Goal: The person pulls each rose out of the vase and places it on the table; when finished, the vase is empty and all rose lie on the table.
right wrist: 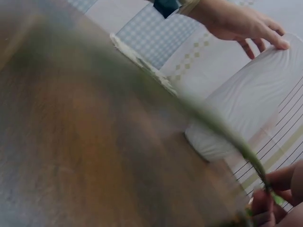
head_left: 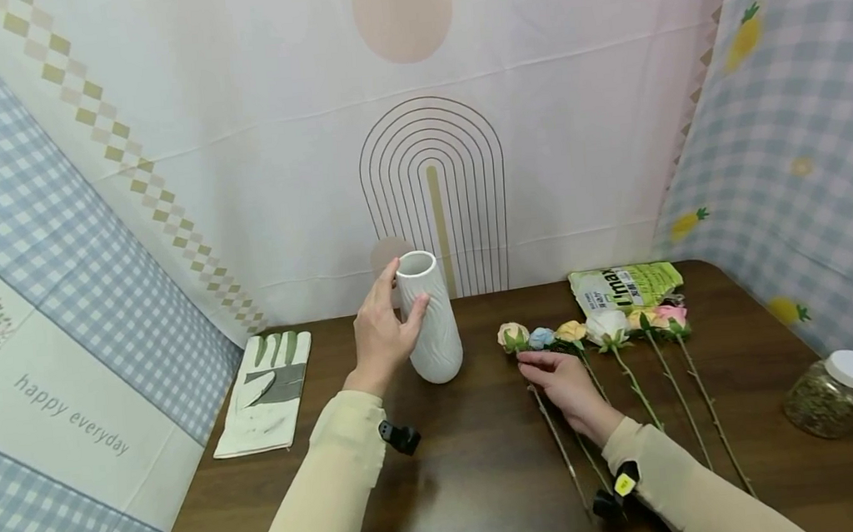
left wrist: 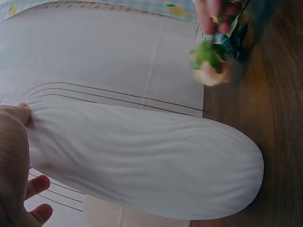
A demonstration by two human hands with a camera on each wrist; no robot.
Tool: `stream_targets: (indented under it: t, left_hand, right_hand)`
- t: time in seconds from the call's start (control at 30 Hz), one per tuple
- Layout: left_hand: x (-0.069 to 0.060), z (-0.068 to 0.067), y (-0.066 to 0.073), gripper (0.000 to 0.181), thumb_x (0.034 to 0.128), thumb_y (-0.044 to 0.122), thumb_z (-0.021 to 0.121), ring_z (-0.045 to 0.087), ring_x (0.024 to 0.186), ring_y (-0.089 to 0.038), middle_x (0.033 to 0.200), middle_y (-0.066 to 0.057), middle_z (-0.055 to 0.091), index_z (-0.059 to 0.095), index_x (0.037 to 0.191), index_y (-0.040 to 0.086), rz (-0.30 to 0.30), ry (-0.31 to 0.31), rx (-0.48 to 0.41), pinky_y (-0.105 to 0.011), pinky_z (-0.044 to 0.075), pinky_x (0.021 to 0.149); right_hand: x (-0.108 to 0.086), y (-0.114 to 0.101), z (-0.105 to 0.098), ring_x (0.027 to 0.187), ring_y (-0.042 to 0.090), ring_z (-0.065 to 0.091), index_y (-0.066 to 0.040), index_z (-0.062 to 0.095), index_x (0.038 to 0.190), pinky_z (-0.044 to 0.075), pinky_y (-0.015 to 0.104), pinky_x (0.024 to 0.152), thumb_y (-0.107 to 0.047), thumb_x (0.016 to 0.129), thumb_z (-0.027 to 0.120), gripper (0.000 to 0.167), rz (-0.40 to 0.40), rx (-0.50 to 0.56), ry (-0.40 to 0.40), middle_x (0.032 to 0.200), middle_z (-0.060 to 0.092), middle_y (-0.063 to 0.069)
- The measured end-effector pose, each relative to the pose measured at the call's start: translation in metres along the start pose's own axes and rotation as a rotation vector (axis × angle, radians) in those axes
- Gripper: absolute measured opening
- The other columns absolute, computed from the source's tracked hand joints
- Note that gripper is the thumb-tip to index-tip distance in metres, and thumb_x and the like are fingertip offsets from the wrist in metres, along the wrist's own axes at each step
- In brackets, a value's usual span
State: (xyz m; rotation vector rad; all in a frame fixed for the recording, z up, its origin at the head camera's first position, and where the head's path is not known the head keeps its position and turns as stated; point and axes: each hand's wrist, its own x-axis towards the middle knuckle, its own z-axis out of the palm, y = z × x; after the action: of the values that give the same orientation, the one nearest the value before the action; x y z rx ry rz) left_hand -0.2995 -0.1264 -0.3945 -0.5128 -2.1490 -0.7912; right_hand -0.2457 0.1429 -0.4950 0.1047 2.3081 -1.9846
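A white vase (head_left: 431,324) with a wavy relief stands on the table, tilted slightly. My left hand (head_left: 384,326) grips it near the rim, thumb on the front and fingers at the far side. To the right, my right hand (head_left: 567,384) pinches the stem (right wrist: 222,132) of a peach artificial rose (head_left: 513,337) just under its bloom. That bloom (left wrist: 210,66) appears blurred in the left wrist view. Beside it lie more artificial flowers: a blue one (head_left: 542,338), a yellow one (head_left: 571,331), a white one (head_left: 607,326) and a pink one (head_left: 673,318).
White work gloves (head_left: 264,396) with grey and green parts lie at the table's left. A green and white packet (head_left: 627,288) lies behind the flowers. At the right edge stands a clear jar (head_left: 828,401) with a white lid and dried greenish contents. Printed cloths hang around the table.
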Motion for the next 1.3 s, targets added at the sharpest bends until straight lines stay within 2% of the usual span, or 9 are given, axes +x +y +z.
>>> stream_targets:
  t: [0.23,0.43,0.57,0.83,1.07,1.3]
  left_hand:
    - [0.0,-0.001,-0.001,0.064,0.0897,0.042,0.061,0.061,0.104,-0.03,0.119,-0.011,0.062,0.043,0.142,0.012,-0.006,-0.011,-0.002,-0.05,0.051,0.079]
    - [-0.002,-0.001,-0.002,0.064,0.0893,0.043,0.062,0.06,0.102,-0.026,0.116,-0.011,0.063,0.043,0.142,0.013,-0.011,-0.006,0.013,-0.049,0.051,0.078]
    - [-0.002,0.0,-0.002,0.064,0.0893,0.043,0.062,0.061,0.102,-0.026,0.116,-0.011,0.063,0.043,0.142,0.013,-0.005,-0.001,0.012,-0.049,0.051,0.077]
    - [-0.003,0.001,-0.003,0.063,0.0896,0.044,0.061,0.061,0.102,-0.025,0.115,-0.011,0.063,0.043,0.143,0.014,0.001,0.009,0.007,-0.05,0.051,0.076]
    - [-0.003,0.002,-0.004,0.063,0.0893,0.043,0.062,0.061,0.102,-0.025,0.115,-0.01,0.063,0.043,0.142,0.013,0.002,0.011,0.004,-0.049,0.052,0.076]
    - [-0.001,-0.003,-0.006,0.065,0.0892,0.041,0.064,0.058,0.108,-0.027,0.121,-0.012,0.06,0.042,0.144,0.013,0.003,-0.037,0.0,-0.048,0.05,0.083]
  right_hand:
    - [-0.004,0.009,0.004,0.098,0.019,0.062,0.004,0.062,0.123,0.054,0.028,0.073,0.0,0.089,0.063,0.034,-0.021,-0.111,-0.035,0.117,0.063,0.02]
    - [-0.007,0.01,0.004,0.082,0.015,0.062,-0.002,0.073,0.107,0.052,0.026,0.066,-0.003,0.085,0.069,0.022,-0.043,-0.275,0.007,0.102,0.07,0.01]
    - [-0.007,0.014,0.004,0.079,0.013,0.061,-0.006,0.076,0.1,0.051,0.026,0.065,-0.007,0.083,0.072,0.017,-0.044,-0.33,0.04,0.098,0.071,0.005]
    - [-0.007,0.016,0.008,0.085,0.016,0.063,-0.011,0.078,0.094,0.051,0.028,0.067,-0.011,0.082,0.075,0.013,-0.061,-0.375,0.092,0.097,0.072,0.003]
    - [-0.006,0.017,0.011,0.103,0.024,0.061,-0.013,0.079,0.093,0.049,0.04,0.084,-0.014,0.083,0.074,0.011,-0.096,-0.437,0.118,0.099,0.072,0.002]
    - [-0.007,0.014,0.013,0.104,0.024,0.062,-0.014,0.078,0.099,0.05,0.043,0.085,-0.02,0.084,0.074,0.016,-0.109,-0.472,0.108,0.101,0.072,0.001]
